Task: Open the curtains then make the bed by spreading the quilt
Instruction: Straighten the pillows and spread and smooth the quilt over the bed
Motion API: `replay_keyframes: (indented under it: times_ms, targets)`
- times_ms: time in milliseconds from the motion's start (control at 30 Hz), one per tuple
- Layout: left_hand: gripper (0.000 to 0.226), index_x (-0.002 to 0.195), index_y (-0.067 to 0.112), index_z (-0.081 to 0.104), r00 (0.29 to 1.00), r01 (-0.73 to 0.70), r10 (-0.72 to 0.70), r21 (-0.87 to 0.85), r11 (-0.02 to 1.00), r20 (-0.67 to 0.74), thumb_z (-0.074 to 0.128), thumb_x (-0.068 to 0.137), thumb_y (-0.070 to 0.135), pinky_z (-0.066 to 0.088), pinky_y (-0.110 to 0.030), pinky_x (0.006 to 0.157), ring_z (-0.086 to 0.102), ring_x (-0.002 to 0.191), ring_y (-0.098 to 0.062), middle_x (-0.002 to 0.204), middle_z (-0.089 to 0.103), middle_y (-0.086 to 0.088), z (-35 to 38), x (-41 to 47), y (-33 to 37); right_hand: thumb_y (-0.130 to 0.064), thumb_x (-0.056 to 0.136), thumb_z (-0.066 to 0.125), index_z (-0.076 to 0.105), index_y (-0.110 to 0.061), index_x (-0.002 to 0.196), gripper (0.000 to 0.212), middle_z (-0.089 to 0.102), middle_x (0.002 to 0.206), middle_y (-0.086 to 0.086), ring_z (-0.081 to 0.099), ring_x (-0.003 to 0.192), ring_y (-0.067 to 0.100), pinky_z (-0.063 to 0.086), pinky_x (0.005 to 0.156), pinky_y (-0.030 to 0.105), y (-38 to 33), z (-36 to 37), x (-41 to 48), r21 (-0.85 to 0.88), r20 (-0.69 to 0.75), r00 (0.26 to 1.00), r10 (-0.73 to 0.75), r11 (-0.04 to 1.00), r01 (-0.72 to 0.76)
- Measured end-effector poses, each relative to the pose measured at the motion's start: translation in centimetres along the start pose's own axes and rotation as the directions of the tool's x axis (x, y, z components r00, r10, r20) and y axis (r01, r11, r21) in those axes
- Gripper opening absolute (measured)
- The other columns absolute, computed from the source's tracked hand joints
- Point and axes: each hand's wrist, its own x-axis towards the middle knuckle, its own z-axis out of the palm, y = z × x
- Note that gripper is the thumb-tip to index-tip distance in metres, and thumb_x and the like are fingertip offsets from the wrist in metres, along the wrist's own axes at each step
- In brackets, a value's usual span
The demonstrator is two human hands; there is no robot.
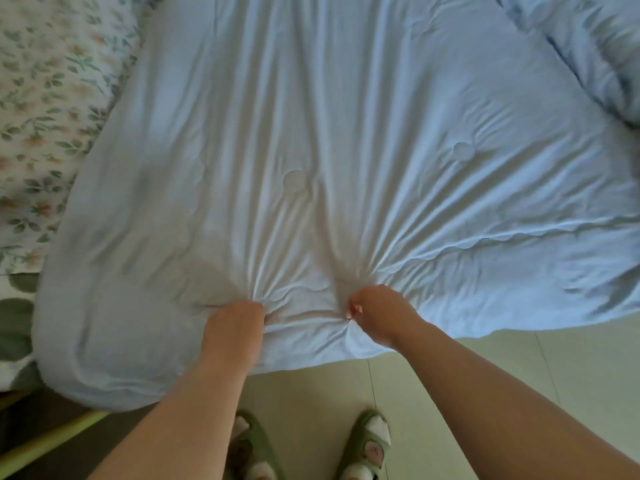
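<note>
The fingers of the right hand (379, 311) are curled tight together, a pink-tipped fingertip (355, 309) showing at the front of the fist, and they pinch a gather of the pale blue quilt (346, 133) so that creases fan out from the knuckles. The left hand (235, 320) sits just beside it, near but not touching. Its fingers are bent down into the cloth and mostly hidden, with a second fan of folds running away from where they dig in; whether they are spread or pressed together under the fabric cannot be told. Both hands grip the quilt a little way in from its near edge, and a short, taut band of cloth stretches between the two fists. Both forearms are bare and reach up from the bottom of the view. Beyond the hands, the quilt lies spread over the bed and fills most of the view, with long wrinkles running away from the person. Its near edge hangs over the side, with a rounded corner at the lower left. At the top right, a thicker fold of pale blue bedding (588, 46) is heaped up. To the left of the quilt, a floral sheet (45, 98) lies uncovered. A yellow-green rail (52, 441) slants below the quilt's corner. Under the forearms is a pale tiled floor (519, 368), where the feet stand in green slippers (369, 448) and white socks.
</note>
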Motion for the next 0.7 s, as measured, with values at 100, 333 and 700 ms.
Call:
replay_keyframes:
  times_ms: [100, 333, 700]
  targets:
    - [0.018, 0.108, 0.017, 0.055, 0.992, -0.021, 0.006, -0.119, 0.993, -0.123, 0.047, 0.094, 0.024, 0.045, -0.033, 0.087, 0.058, 0.103, -0.023, 0.110, 0.058, -0.003, -0.5, 0.7, 3.5, -0.010, 0.092, 0.048, 0.061, -0.032, 0.100, 0.026, 0.056, 0.127, -0.004, 0.050, 0.119, 0.020, 0.039, 0.094, 0.029, 3.3, -0.9, -1.0, 0.142, -0.114, 0.994, 0.005, 0.990, 0.012]
    - [0.046, 0.126, 0.020, 0.045, 0.952, -0.218, 0.197, -0.071, 0.973, -0.233, 0.058, 0.084, 0.034, 0.043, -0.033, 0.086, 0.051, 0.109, -0.022, 0.121, 0.049, 0.000, -0.1, 3.1, 14.4, -0.014, 0.079, 0.067, 0.031, -0.032, 0.146, 0.078, 0.035, 0.144, 0.004, 0.039, 0.130, 0.027, 0.026, 0.111, 0.037, 14.3, -2.0, -2.5, -0.225, -0.279, 0.960, -0.025, 0.974, -0.040]
    - [0.020, 0.104, 0.016, 0.061, 0.989, -0.149, 0.147, -0.091, 0.985, -0.027, 0.045, 0.093, 0.012, 0.041, -0.031, 0.087, 0.057, 0.107, -0.025, 0.109, 0.062, -0.005, -0.9, 4.6, 16.4, -0.003, 0.093, 0.040, 0.062, -0.014, 0.114, 0.032, 0.064, 0.113, 0.007, 0.063, 0.104, 0.029, 0.047, 0.085, 0.034, 14.6, -5.4, -2.3, -0.327, -0.092, 0.995, 0.033, 0.943, -0.062]
